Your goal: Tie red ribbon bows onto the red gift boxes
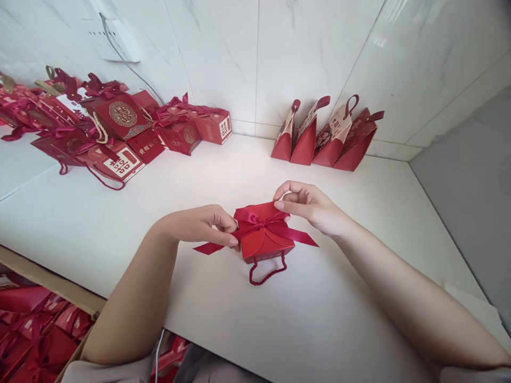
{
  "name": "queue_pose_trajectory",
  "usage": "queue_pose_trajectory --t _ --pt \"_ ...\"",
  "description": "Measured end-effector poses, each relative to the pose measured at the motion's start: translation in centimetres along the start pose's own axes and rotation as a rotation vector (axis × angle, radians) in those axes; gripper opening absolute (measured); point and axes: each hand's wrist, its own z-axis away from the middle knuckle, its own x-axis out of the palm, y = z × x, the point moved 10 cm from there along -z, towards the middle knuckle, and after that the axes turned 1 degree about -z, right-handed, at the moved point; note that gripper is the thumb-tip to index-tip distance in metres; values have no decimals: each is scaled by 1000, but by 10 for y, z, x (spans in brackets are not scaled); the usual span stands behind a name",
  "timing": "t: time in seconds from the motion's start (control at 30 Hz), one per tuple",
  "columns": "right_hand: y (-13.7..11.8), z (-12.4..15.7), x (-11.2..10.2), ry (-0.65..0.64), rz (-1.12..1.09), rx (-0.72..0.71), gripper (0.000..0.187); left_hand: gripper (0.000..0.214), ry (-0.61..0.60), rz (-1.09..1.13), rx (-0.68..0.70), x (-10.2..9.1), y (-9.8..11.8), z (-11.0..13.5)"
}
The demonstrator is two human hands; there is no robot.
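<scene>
A small red gift box (255, 246) lies on the white table in front of me, with a crimson satin ribbon (261, 221) tied in a bow on its top. One ribbon tail stretches to the left and the other to the right. A twisted red cord handle (268, 277) hangs toward me from the near side. My left hand (213, 226) is closed at the box's left edge, its thumb beside the ribbon's left part. At the far right corner, my right hand (305, 206) pinches the right loop of the bow between thumb and fingers.
Stacked red gift boxes (120, 114) with ribbons and cords stand at the back left. Several red triangular boxes (303, 143) lean in a row against the tiled wall (223, 53). At lower left is a carton (59, 287) of red boxes. A cable (128, 64) runs from the wall socket.
</scene>
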Motion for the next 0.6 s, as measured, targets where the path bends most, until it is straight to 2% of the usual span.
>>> queue_pose_trajectory --t 0.17,0.27,0.4,0.6 --pt "-7 3 8 -64 16 -40 19 34 -4 -36 3 3 5 -1" --pt "-5 5 14 -131 30 -7 20 40 39 -28 -16 2 7 -4" --pt "-2 4 11 -124 47 -2 20 45 93 -53 -58 -2 2 -5" --pt "-2 5 12 -138 51 -22 21 44 81 -94 -53 -2 -1 -6"
